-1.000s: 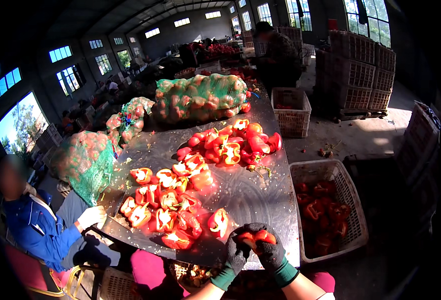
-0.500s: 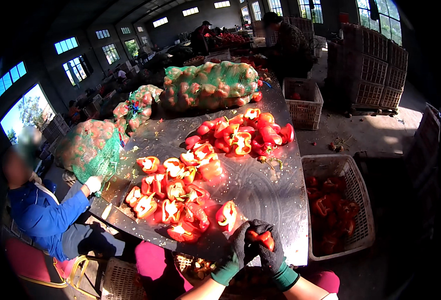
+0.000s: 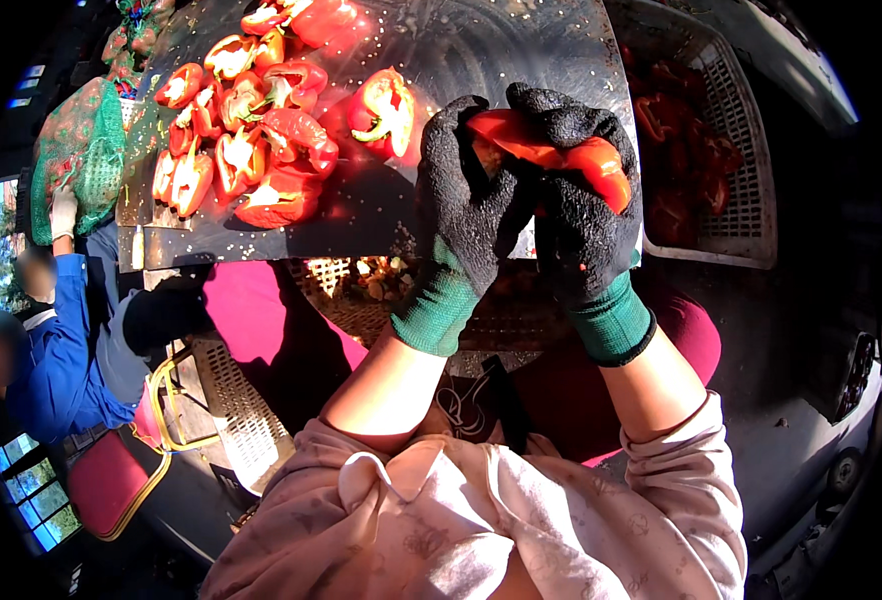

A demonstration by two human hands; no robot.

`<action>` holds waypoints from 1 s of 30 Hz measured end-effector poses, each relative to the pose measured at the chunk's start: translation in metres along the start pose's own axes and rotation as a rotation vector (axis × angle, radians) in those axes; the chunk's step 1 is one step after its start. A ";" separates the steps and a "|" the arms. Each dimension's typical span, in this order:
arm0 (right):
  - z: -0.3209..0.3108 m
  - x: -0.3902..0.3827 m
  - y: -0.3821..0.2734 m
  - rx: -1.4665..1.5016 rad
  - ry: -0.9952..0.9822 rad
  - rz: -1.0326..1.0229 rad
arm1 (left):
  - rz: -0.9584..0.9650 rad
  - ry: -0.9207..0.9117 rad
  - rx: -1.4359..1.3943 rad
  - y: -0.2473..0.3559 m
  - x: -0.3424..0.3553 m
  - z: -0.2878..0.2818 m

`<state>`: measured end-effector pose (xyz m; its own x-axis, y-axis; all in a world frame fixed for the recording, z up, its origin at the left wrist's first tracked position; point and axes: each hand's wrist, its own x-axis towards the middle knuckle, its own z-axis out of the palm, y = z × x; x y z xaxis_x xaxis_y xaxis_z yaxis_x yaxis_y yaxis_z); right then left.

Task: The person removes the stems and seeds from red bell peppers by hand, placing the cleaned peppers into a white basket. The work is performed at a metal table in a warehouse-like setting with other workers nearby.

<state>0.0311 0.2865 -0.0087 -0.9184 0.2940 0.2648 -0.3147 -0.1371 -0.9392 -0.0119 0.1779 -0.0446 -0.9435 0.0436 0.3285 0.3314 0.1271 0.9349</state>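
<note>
Both my hands wear black-coated gloves with green cuffs. My left hand (image 3: 466, 195) and my right hand (image 3: 586, 235) are closed around a red bell pepper piece (image 3: 601, 170) over the steel table's near edge. Left of them, on the table (image 3: 481, 40), lie several cut red peppers (image 3: 291, 140) with pale insides, stems and scattered seeds. One open pepper half (image 3: 386, 110) lies apart from the pile, near my left hand.
A crate (image 3: 751, 150) of red peppers stands right of the table. A basket of scraps (image 3: 381, 280) sits beneath the near edge. At left, a co-worker in blue (image 3: 51, 370) reaches to a green mesh bag (image 3: 81, 150), beside a chair (image 3: 101, 485) and another crate (image 3: 241, 420).
The view has tipped down, so my hands and lap appear higher and larger. My hands still grip the pepper, and more of its length now shows.
</note>
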 end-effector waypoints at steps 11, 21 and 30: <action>0.003 0.007 0.003 -0.260 -0.058 -0.258 | 0.037 -0.079 -0.125 0.007 -0.013 -0.002; -0.014 0.011 0.031 -0.406 -0.183 -0.325 | 0.358 -0.154 0.530 -0.019 -0.025 -0.041; -0.029 0.000 0.047 -0.001 -0.334 0.365 | 0.031 -0.859 1.118 0.013 -0.012 -0.081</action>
<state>0.0234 0.3070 -0.0591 -0.9953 -0.0926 -0.0266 0.0424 -0.1733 -0.9840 0.0033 0.0985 -0.0257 -0.7766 0.5918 -0.2159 0.5589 0.8054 0.1971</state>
